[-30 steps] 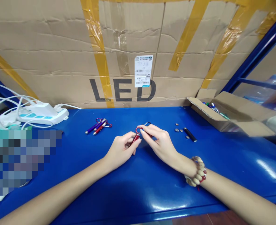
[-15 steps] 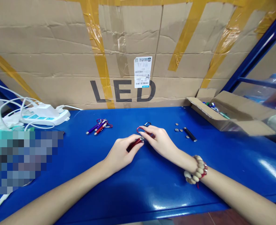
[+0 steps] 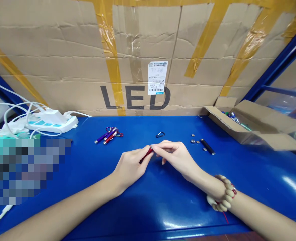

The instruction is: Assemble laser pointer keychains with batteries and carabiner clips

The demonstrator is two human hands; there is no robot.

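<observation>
My left hand (image 3: 131,167) is closed round a small red metal tube (image 3: 147,155), its end pointing up to the right. The fingertips of my right hand (image 3: 175,157) are pinched at that end; whether they hold some small part is too small to tell. Just beyond my right hand lies a black carabiner (image 3: 160,134) on the blue table (image 3: 143,214). Several small button cells (image 3: 193,141) and a black tube (image 3: 207,146) lie to the right. Purple and red penlights with carabiners (image 3: 109,135) are grouped at the left.
An open cardboard box (image 3: 228,129) with small items inside stands at the right back. At the left are a white power strip (image 3: 54,122) with cables and a blurred-out item. A large carton (image 3: 75,67) marked LED forms the back.
The red carabiner seen at my right fingers no longer shows. My right fingers have moved onto the tube's end, and the black carabiner is now fully visible. The view has shifted slightly.
</observation>
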